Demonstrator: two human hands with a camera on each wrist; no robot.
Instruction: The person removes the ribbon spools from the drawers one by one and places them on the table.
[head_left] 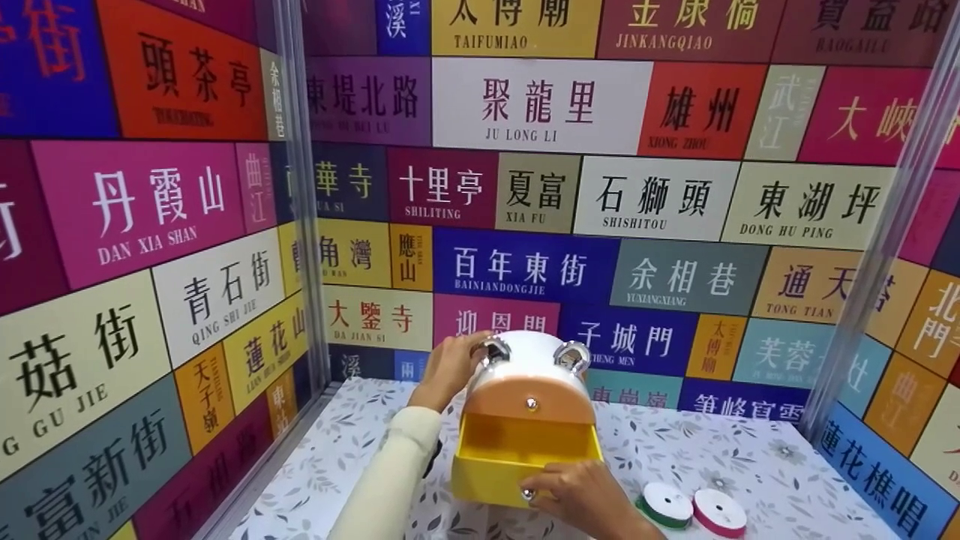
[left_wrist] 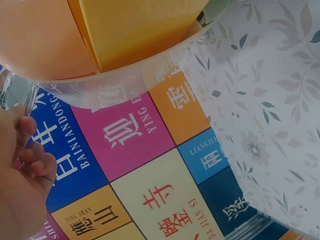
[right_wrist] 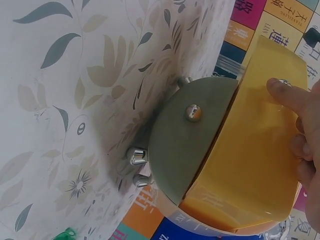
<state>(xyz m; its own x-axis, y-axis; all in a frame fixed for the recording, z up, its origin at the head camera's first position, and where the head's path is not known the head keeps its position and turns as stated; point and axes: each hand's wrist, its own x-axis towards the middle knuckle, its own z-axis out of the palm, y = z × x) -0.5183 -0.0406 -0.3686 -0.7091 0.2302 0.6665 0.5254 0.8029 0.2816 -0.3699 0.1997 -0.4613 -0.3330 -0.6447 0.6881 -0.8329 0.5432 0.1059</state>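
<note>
A rounded drawer box (head_left: 536, 356) with a white shell, an orange top front and two silver ring ears stands on the table. Its yellow drawer (head_left: 495, 480) is pulled out, and the part of the inside that shows is bare. At the box's left ear, my left hand (head_left: 448, 373) grips the silver ring (left_wrist: 17, 92) with curled fingers. My right hand (head_left: 581, 491) pinches the drawer's silver knob (head_left: 529, 495) between thumb and fingers. Below the drawer, the right wrist view shows a grey-green front (right_wrist: 187, 145) with its own knob (right_wrist: 194, 112) and silver feet (right_wrist: 138, 156).
Two ribbon spools, one green (head_left: 666, 502) and one red (head_left: 720, 512), lie on the table to the right, beside my right wrist. A leaf-patterned cloth (head_left: 750, 465) covers the table. Panels of coloured signs (head_left: 525, 262) stand behind and at both sides.
</note>
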